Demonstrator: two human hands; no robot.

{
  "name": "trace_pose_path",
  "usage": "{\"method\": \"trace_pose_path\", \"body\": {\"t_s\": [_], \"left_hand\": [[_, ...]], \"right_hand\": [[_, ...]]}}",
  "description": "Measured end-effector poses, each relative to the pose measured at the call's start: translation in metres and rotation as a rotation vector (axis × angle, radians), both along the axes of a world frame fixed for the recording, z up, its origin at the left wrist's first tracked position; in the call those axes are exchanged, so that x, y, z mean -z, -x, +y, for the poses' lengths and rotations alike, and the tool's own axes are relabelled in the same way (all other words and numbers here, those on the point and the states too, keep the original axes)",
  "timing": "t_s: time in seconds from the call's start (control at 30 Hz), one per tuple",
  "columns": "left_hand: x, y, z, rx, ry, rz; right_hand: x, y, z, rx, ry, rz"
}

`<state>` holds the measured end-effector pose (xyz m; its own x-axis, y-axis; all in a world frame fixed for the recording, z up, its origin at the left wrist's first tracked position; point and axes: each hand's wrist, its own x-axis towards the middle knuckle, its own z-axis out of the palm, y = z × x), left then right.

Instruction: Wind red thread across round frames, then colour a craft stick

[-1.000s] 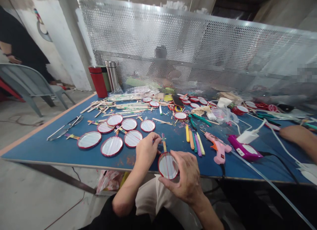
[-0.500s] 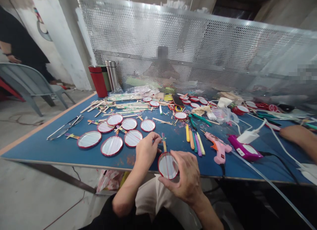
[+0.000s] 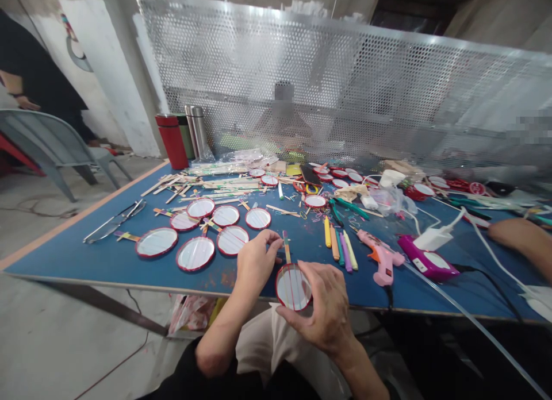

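Note:
My right hand (image 3: 328, 305) grips a round, pale disc with a red rim (image 3: 293, 286) at the table's front edge, thumb below and fingers along its right side. Thin lines cross its face, and a painted flat stick (image 3: 286, 247) with a small crosspiece juts from its top. My left hand (image 3: 257, 259) is curled beside the stick, thumb and fingertips drawn together; what they hold, if anything, is hidden. To the left lie several similar red-rimmed discs (image 3: 195, 253), some with painted sticks.
Crayon-like coloured sticks (image 3: 340, 247), a pink glue gun (image 3: 379, 253) and a purple box (image 3: 425, 259) with a white plug lie rightward. Loose wooden sticks (image 3: 224, 184), eyeglasses (image 3: 114, 222) and a red flask (image 3: 172, 141) are farther left. Another person's arm (image 3: 521, 242) rests at right.
Hardly anything differs. The view has shifted very slightly; both hands and the disc keep the same pose.

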<state>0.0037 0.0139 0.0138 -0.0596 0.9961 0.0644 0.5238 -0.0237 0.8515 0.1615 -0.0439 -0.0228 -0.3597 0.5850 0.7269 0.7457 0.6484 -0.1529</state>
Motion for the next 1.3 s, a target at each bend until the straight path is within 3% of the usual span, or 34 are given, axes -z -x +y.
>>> {"method": "trace_pose_path", "body": {"t_s": [0.23, 0.4, 0.5, 0.6, 0.73, 0.87, 1.0, 1.3], "left_hand": [[0.0, 0.0, -0.001, 0.004, -0.009, -0.039], [0.004, -0.001, -0.003, -0.056, -0.048, -0.215], [0.008, 0.0, -0.006, -0.128, -0.147, -0.379], [0.012, 0.002, -0.011, -0.192, -0.381, -0.515], [0.011, 0.006, -0.018, 0.035, -0.551, -0.596], [0.006, 0.009, -0.021, 0.277, -0.524, -0.542], [0.008, 0.012, -0.018, 0.325, -0.496, -0.366], [0.007, 0.009, -0.023, 0.381, -0.452, -0.192]], "right_hand": [[0.001, 0.0, 0.001, 0.001, 0.011, -0.005], [0.001, 0.0, -0.001, 0.001, 0.005, 0.003], [0.002, -0.001, 0.0, 0.011, -0.025, 0.004], [0.006, -0.002, 0.001, 0.039, -0.073, 0.023], [0.01, 0.0, 0.003, 0.166, -0.134, 0.132], [0.012, 0.003, 0.004, 0.345, -0.13, 0.331], [0.01, 0.002, 0.005, 0.394, -0.022, 0.509], [0.009, 0.001, 0.005, 0.37, 0.024, 0.608]]}}
